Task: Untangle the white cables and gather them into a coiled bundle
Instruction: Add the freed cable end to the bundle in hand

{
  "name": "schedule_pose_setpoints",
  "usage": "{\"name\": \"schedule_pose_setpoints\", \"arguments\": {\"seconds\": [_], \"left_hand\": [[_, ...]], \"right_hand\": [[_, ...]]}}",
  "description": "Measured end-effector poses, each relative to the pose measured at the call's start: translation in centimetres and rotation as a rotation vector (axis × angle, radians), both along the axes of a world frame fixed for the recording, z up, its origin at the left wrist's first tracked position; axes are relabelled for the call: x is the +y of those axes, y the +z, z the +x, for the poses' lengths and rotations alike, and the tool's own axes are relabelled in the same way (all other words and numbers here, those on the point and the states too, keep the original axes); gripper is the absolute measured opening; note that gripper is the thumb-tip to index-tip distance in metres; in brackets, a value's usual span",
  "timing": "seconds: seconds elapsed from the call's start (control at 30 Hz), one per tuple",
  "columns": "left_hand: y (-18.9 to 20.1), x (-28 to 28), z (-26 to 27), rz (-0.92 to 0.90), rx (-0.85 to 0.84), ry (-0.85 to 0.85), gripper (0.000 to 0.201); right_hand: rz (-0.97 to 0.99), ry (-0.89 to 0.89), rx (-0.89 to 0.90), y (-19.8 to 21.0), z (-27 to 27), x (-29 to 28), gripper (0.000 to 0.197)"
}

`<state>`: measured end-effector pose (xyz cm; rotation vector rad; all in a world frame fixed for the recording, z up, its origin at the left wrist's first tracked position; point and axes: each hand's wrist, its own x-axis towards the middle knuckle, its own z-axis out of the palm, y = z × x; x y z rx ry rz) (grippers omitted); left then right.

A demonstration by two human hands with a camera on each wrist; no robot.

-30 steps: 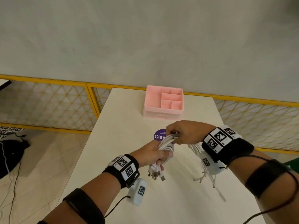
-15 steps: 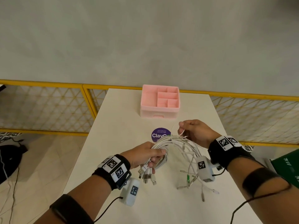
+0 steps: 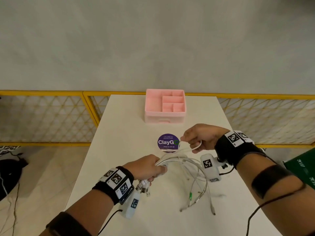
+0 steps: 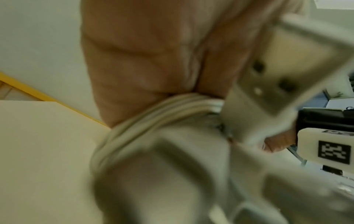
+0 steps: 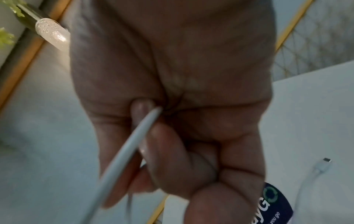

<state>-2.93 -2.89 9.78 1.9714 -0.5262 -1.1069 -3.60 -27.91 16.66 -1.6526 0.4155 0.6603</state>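
Compared with half a second earlier, the right hand (image 3: pixel 200 137) is drawing a single strand farther from the bundle, while the white worktop (image 3: pixel 119 150) is carrying a pink organiser (image 3: pixel 164 114) at its far edge and a round purple sticker (image 3: pixel 167 143) nearer. Over the worktop, the left hand (image 3: pixel 146 168) is gripping the white cables (image 3: pixel 177 159) with fingers wrapped around them, plugs hanging below and loose ends trailing to the right. Right-hand fingers (image 5: pixel 172 151) are curling around and pinching that one strand.
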Motion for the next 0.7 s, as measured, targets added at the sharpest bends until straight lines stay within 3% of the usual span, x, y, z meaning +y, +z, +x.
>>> {"name": "schedule_pose_setpoints", "arguments": {"seconds": [0.1, 0.2, 0.27, 0.47, 0.57, 0.7], "left_hand": [[-0.6, 0.7, -0.2, 0.012, 0.006, 0.025, 0.022], [-1.2, 1.2, -0.6, 0.023, 0.049, 0.066, 0.025], [-1.6, 1.7, -0.9, 0.012, 0.114, 0.151, 0.025], [-1.4, 2.4, -0.8, -0.273, 0.428, 0.245, 0.040], [-0.2, 1.4, -0.8, -0.286, 0.473, 0.293, 0.049], [0.8, -0.2, -0.1, -0.279, 0.406, 0.303, 0.054]], "right_hand": [[0.169, -0.266, -0.063, -0.3, 0.5, -0.8, 0.019], [0.564, -0.679, -0.169, -0.5, 1.1, -1.7, 0.030], [0.645, -0.830, -0.242, -0.7, 1.5, -2.9, 0.032], [0.404, -1.059, -0.202, -3.8, 0.7, -6.6, 0.031], [0.259, -1.003, -0.102, -6.1, 0.1, -6.5, 0.025], [0.111, -0.841, -0.013, -6.9, -0.5, -5.3, 0.018]]}}
